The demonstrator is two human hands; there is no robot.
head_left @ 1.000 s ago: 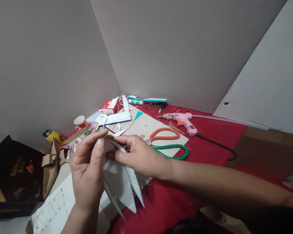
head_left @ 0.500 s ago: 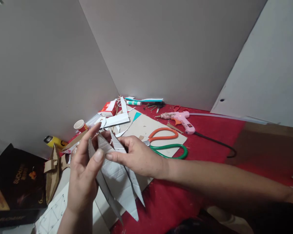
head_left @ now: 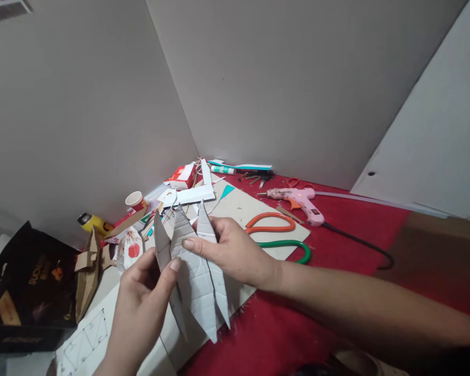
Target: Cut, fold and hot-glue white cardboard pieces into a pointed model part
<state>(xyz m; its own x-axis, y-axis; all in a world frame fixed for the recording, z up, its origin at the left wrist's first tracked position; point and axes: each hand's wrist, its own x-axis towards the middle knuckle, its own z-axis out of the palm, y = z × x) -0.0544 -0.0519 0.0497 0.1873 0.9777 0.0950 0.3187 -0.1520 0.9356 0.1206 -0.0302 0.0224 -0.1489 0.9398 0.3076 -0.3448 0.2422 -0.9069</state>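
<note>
Between my hands is a piece of grey-white cardboard, cut into long pointed strips and creased along its length. My left hand grips its left strip, the thumb on the front and the fingers behind. From the right, my right hand pinches the upper part, thumb across the middle strip and the other fingers hidden behind. The scissors, with one orange and one green handle, lie just beyond my right hand, their blades hidden.
A pink glue gun with a black cord rests on the red tabletop. A paper cup, a yellow bottle, a black box and cardboard scraps stand at left. A glue stick lies near the wall.
My left hand has slid down the cardboard's left edge, uncovering its upper tips. My right hand still pinches the upper part. The view has shifted slightly.
</note>
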